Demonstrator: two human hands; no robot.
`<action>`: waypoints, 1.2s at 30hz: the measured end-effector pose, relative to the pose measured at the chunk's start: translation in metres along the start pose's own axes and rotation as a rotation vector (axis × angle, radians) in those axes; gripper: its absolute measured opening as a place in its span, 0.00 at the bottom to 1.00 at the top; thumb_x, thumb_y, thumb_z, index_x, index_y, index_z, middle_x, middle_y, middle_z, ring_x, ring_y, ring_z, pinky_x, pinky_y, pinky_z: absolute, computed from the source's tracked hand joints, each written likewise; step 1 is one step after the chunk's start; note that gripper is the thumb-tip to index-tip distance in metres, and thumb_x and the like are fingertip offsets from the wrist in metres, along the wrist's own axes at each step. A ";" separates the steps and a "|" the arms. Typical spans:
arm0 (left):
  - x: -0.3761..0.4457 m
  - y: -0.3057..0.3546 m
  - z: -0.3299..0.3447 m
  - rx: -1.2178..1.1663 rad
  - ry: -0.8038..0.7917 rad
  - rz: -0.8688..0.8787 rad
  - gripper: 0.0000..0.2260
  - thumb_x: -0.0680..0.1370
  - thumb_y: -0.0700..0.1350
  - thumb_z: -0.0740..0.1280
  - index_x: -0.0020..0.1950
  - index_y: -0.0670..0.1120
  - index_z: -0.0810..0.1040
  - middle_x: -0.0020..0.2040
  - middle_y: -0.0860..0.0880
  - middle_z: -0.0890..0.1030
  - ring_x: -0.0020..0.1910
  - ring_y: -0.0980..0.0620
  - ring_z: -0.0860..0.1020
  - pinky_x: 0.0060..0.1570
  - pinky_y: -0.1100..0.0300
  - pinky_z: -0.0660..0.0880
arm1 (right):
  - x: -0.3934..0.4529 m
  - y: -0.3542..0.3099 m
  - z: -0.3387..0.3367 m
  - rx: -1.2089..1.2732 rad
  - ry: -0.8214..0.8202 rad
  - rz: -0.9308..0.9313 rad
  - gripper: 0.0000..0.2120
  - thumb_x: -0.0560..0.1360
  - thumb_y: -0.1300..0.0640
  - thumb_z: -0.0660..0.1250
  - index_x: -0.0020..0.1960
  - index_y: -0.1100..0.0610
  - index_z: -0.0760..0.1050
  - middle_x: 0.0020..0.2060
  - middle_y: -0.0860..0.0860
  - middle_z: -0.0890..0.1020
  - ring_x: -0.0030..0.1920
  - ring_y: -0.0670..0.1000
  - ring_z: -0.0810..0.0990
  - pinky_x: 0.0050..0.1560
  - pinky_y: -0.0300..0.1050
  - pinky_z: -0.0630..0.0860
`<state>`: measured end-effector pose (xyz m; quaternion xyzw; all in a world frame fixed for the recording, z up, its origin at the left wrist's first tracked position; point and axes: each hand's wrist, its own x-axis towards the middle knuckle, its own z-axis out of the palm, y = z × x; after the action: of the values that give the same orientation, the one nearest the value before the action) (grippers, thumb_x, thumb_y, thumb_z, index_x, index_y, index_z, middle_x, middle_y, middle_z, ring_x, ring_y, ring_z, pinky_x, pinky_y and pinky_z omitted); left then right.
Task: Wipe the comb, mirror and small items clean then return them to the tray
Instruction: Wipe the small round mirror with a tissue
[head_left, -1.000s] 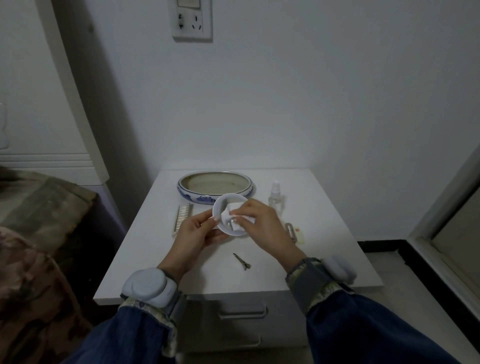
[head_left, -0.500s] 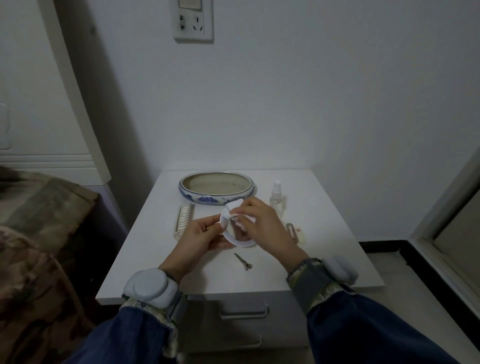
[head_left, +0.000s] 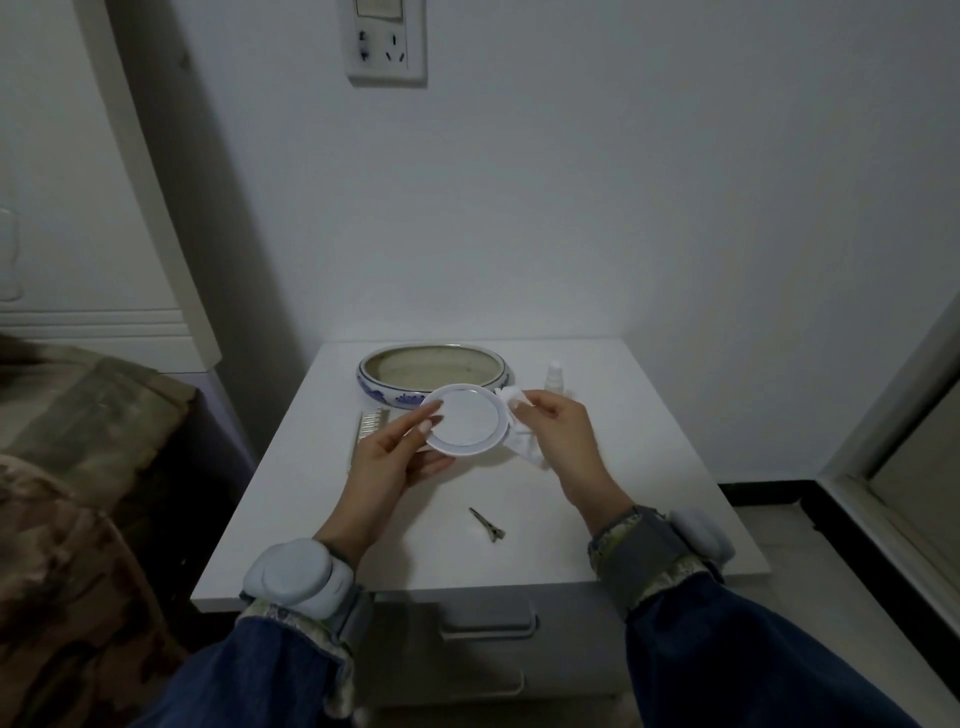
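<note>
Fingers (head_left: 415, 423) clamp the mirror (head_left: 465, 420), right hand (head_left: 556, 434) pinching tissue (head_left: 519, 439); tray (head_left: 432, 371) behind.

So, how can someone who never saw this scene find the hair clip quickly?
Start at the white bedside table, then look near its front edge, between the person's two forearms. The hair clip lies there alone: thin, metal, flat on the surface, unlike the comb at the left near the oval tray.

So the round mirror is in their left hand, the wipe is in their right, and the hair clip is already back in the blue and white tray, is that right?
Not quite. The hair clip is not in the tray; it lies on the white tabletop, nearer the person, as the head view shows. The rest holds: the left hand holds the round mirror and the right hand holds the wipe.
</note>
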<state>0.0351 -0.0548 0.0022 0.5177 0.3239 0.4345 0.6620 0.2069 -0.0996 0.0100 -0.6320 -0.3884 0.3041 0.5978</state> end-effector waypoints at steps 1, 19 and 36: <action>0.000 -0.001 0.000 0.013 0.006 -0.003 0.11 0.80 0.37 0.59 0.59 0.45 0.77 0.56 0.45 0.80 0.42 0.53 0.83 0.44 0.63 0.80 | 0.000 0.000 0.000 0.022 -0.006 0.019 0.09 0.75 0.61 0.65 0.46 0.68 0.78 0.38 0.58 0.79 0.42 0.52 0.75 0.47 0.44 0.70; -0.001 -0.004 -0.002 0.340 0.050 0.120 0.06 0.75 0.38 0.67 0.50 0.44 0.82 0.26 0.49 0.75 0.25 0.56 0.72 0.29 0.66 0.71 | 0.002 -0.005 -0.002 0.207 -0.074 0.092 0.05 0.75 0.63 0.64 0.45 0.63 0.78 0.36 0.52 0.78 0.39 0.48 0.77 0.40 0.36 0.75; -0.002 -0.003 0.004 0.326 0.005 0.019 0.05 0.76 0.41 0.67 0.45 0.40 0.81 0.26 0.49 0.79 0.26 0.58 0.77 0.31 0.68 0.75 | -0.009 -0.005 0.017 -0.319 -0.126 -0.396 0.08 0.73 0.65 0.67 0.51 0.59 0.82 0.46 0.53 0.78 0.48 0.46 0.75 0.48 0.26 0.66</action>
<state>0.0381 -0.0585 0.0006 0.6203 0.3869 0.3836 0.5643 0.1870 -0.0981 0.0122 -0.6097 -0.5842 0.1548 0.5128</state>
